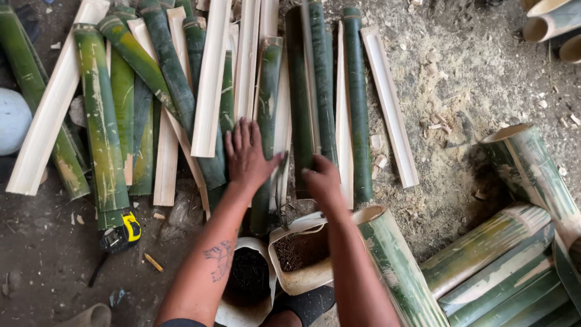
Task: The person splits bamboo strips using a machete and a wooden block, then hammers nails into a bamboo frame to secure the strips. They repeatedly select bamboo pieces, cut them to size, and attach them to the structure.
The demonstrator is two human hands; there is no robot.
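your left hand (247, 158) lies flat, fingers spread, on the split bamboo slats (266, 115); your right hand (321, 178) touches them (grip hidden). many lie split; whole bamboo tubes (490, 242) wait near right.

Split bamboo slats (181, 91): woody, with glossy green outer skin streaked by pale scuffs, and smooth, matt cream inner faces. Whole bamboo culms (514, 254): same waxy green rind, mottled with whitish bloom, cut ends pale and fibrous. Ground (472, 79): rough, matt earth strewn with sawdust and wood chips. Tape measure (124, 230): yellow and black plastic casing, slightly shiny. Left hand (245, 154) and right hand (321, 178): bare skin resting on the smooth slats.
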